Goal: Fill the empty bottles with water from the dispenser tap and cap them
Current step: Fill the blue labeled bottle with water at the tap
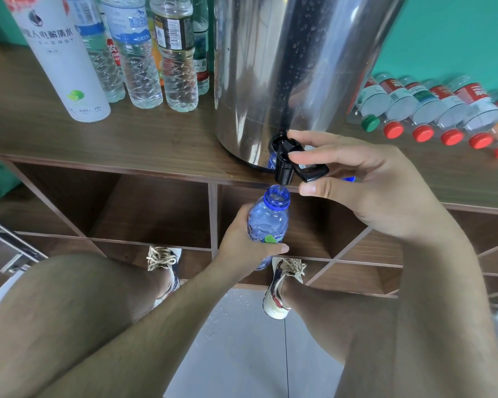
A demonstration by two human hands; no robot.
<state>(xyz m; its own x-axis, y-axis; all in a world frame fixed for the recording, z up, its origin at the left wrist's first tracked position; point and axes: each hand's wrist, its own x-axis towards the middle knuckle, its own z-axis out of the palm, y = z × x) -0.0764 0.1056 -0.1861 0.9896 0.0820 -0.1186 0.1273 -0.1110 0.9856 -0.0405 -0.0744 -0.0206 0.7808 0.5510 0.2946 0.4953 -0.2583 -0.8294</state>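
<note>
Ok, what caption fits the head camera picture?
Left hand holds blue bottle under the dispenser tap; right hand pinches the lever.

The left hand (242, 239) is held below the front edge of the brown wooden bench (98, 139), wrapped round a blue translucent plastic bottle (266, 222) with the thumb laid across its front. The right hand (365, 179), higher and at that edge, pinches a black plastic tap lever (308, 168) between forefinger above and thumb beneath. Both bare forearms reach up from below.
</note>
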